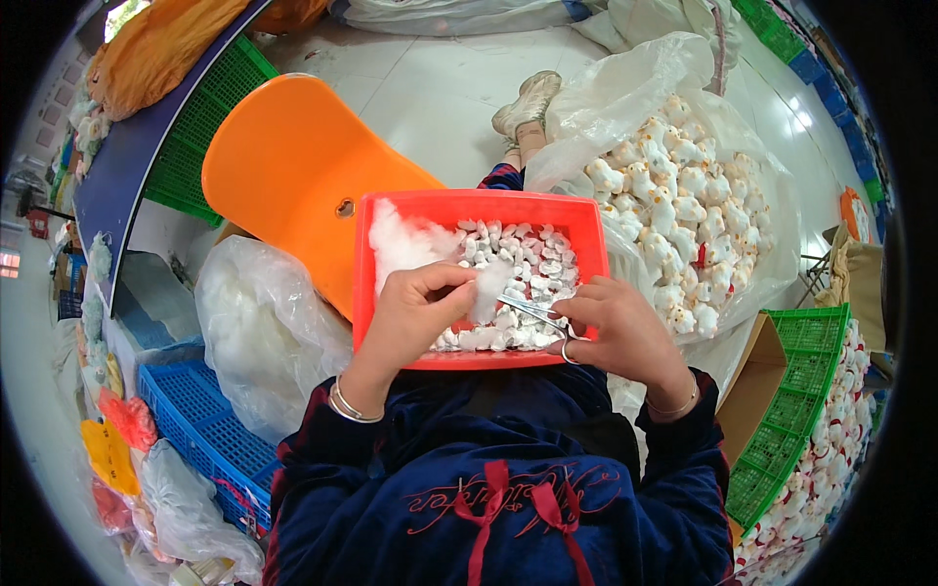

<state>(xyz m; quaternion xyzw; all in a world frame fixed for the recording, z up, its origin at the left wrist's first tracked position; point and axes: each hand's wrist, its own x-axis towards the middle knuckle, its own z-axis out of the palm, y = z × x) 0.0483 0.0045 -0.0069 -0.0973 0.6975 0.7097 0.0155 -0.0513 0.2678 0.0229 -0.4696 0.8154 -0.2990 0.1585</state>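
Note:
A red plastic tray (481, 197) sits across my lap. At its left end lies a mound of white fluffy stuffing (401, 237); many small white pieces (532, 252) cover the rest, some with a shiny silver side. My left hand (426, 303) pinches a tuft of white stuffing (490, 286) between thumb and fingers above the tray. My right hand (611, 327) grips a slim metal scissor-handled tool (531, 309), with a finger loop below the fingers. Its tip points left and meets the tuft; whether it is scissors or forceps I cannot tell.
An orange chair (283, 166) stands at the far left of the tray. Beside it are a clear bag of stuffing (259, 327) and a blue crate (200, 410). To the right are an open bag of small white plush toys (674, 215) and a green crate (796, 410).

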